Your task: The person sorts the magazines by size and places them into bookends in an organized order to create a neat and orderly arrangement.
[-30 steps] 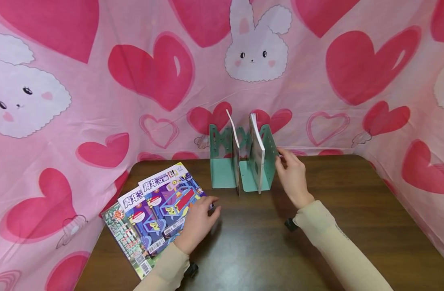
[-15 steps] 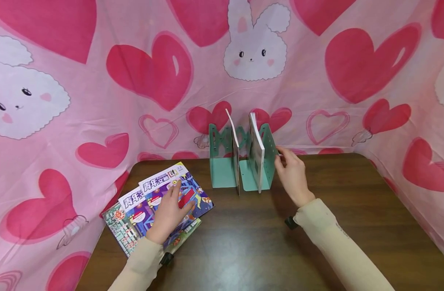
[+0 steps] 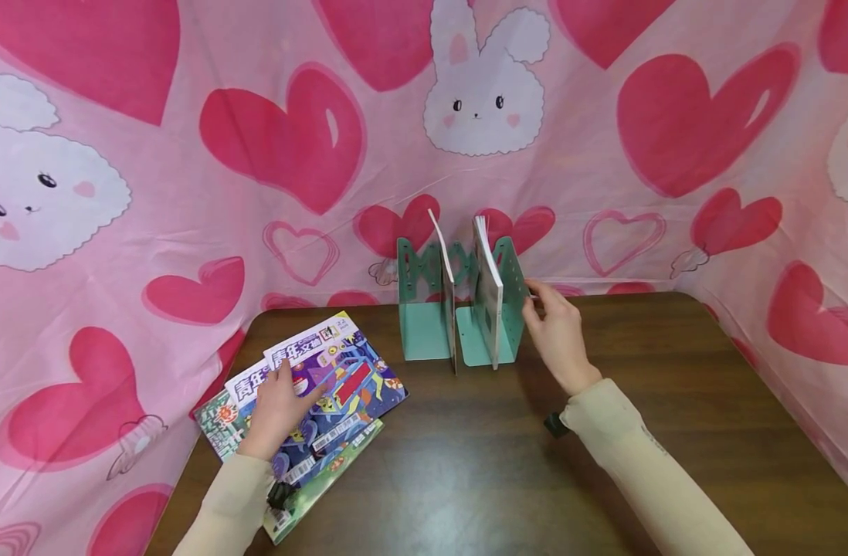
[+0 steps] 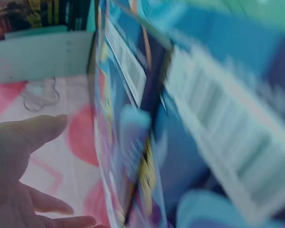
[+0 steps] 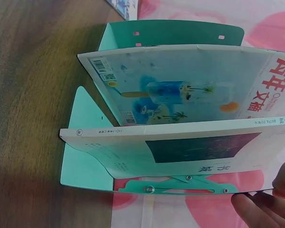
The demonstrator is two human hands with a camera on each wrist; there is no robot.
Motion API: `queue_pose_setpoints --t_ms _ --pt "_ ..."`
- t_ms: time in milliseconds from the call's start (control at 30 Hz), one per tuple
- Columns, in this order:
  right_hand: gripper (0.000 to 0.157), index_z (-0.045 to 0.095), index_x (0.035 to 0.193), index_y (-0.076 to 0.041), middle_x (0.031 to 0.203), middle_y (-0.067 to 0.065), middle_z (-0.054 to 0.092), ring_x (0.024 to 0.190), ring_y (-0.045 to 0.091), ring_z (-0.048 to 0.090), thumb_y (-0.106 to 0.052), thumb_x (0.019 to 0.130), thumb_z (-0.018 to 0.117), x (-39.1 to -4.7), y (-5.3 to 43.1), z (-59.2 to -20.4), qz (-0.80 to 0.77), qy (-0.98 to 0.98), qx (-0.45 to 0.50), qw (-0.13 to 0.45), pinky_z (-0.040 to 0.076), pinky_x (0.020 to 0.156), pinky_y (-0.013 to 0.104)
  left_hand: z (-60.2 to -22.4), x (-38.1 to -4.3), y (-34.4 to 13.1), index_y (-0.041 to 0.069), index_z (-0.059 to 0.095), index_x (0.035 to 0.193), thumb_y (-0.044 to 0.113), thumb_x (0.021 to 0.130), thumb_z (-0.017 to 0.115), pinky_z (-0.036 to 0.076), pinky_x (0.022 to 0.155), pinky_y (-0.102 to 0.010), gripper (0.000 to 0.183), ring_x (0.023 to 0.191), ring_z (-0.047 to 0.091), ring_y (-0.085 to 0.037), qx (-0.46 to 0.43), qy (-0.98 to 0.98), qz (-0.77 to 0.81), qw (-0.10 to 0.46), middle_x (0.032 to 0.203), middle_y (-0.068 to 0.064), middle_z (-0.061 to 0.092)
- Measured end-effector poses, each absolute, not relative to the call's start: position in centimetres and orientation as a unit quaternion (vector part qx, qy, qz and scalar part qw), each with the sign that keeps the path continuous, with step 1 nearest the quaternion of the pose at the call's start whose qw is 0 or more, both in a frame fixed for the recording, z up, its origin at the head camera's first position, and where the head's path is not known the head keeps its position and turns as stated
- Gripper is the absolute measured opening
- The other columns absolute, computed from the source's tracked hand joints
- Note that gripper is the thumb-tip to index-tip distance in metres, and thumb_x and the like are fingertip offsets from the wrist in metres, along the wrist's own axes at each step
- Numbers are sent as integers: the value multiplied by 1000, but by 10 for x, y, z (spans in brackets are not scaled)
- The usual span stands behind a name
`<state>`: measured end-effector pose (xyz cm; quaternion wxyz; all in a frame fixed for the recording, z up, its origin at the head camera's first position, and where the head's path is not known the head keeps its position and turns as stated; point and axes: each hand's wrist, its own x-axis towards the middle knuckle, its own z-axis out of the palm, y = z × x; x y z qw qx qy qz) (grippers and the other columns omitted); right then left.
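Observation:
My left hand [image 3: 274,413] hovers over or lightly touches the purple-blue magazines [image 3: 354,386] fanned out on the left; which of the two I cannot tell. In the left wrist view its fingers [image 4: 47,130] are spread, with nothing between them. A green-edged magazine [image 3: 327,486] lies beneath the purple ones. My right hand [image 3: 556,336] pinches the right plate of the green expandable bookend [image 3: 427,336], thumb inside and fingers outside. Within the bookend stand a thin, leaning magazine [image 5: 180,90] and a thicker white-spined one [image 5: 204,152].
A dark wooden table [image 3: 452,455] carries everything. Pink cloth [image 3: 389,162] with hearts and rabbits hangs behind it and along its sides. The bookend stands close to the table's back edge.
My left hand has moved left across the magazines, from their right edge to their left part. My right hand has stayed at the bookend, and the standing magazines have not moved.

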<state>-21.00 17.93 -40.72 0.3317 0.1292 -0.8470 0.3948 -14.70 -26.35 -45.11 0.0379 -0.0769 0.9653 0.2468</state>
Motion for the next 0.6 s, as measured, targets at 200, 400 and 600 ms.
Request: queue_pose_setpoints --t_ms 200,400,600 --pt "28 68 123 8 116 26 72 93 39 74 5 95 66 -210 178 -407 396 -846 131 331 62 77 54 -456 -149 -280 -26 13 151 48 94 71 34 111 -73 110 130 36 -61 -111 962 240 71 143 -49 28" --pt "27 68 122 8 116 26 71 93 40 74 4 96 65 -210 179 -407 396 -846 137 329 61 77 55 -458 -153 -286 -28 31 141 60 92 69 37 109 -72 107 122 38 -58 -133 958 233 104 137 -49 32" --pt "26 69 121 9 116 26 72 93 39 74 5 95 65 -211 179 -408 397 -843 140 334 61 77 56 -461 -157 -292 -24 51 127 61 91 70 50 94 -61 94 99 53 -45 -127 959 238 92 110 -35 54"
